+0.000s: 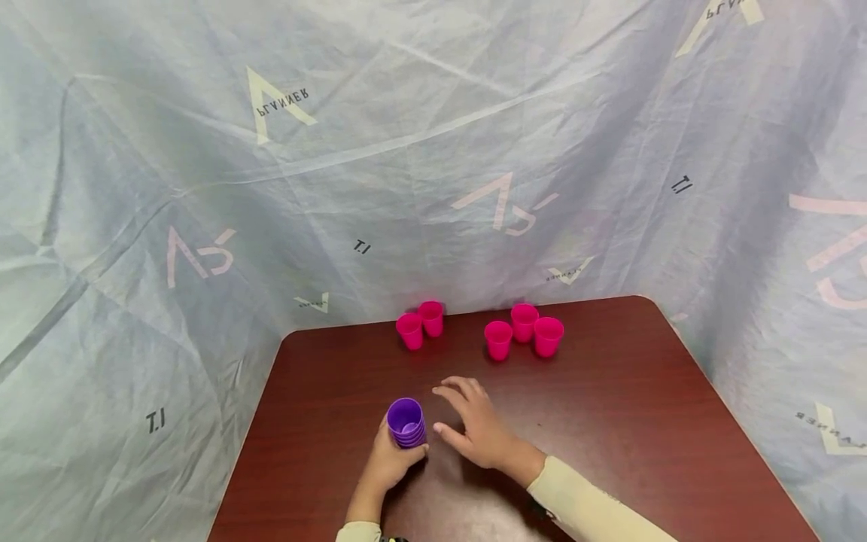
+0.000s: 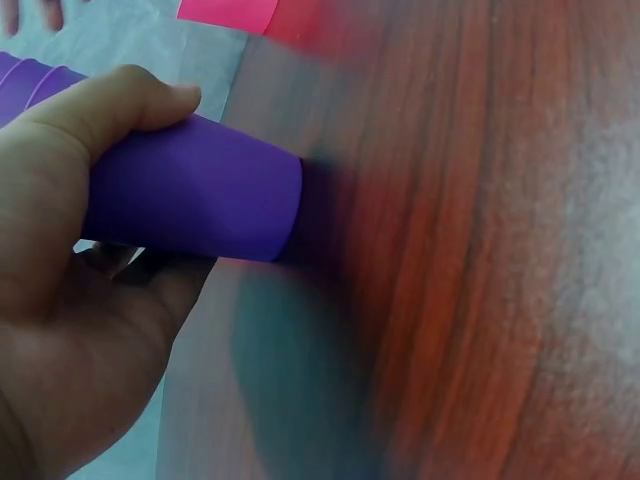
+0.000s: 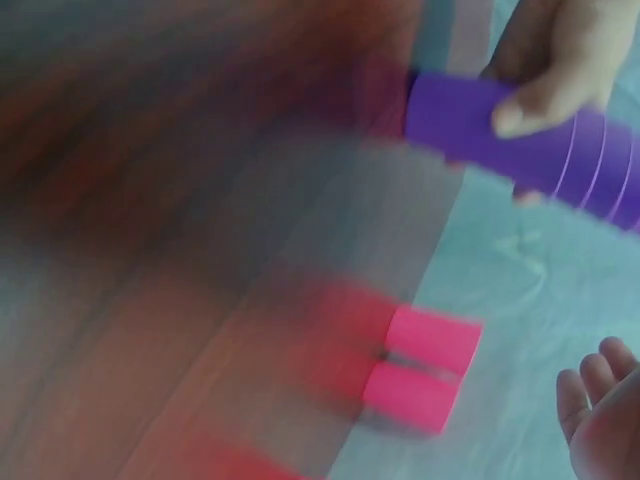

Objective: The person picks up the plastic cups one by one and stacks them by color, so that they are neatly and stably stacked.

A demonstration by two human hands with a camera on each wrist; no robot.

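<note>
A stack of several nested purple cups [image 1: 406, 423] stands upright near the middle of the table. My left hand [image 1: 390, 461] grips the stack from its left side, thumb and fingers curled round it. In the left wrist view the lowest purple cup [image 2: 200, 190] has its base close to the wood. My right hand [image 1: 478, 426] is just right of the stack, fingers spread and bent with nothing in them. A gap shows between its fingertips and the cups.
Two pink cups [image 1: 409, 331] stand side by side at the table's back edge. Further right is a group of three pink cups [image 1: 498, 340]. The dark red wooden table [image 1: 630, 391] meets a grey printed cloth [image 1: 433, 150] hanging behind and at the sides.
</note>
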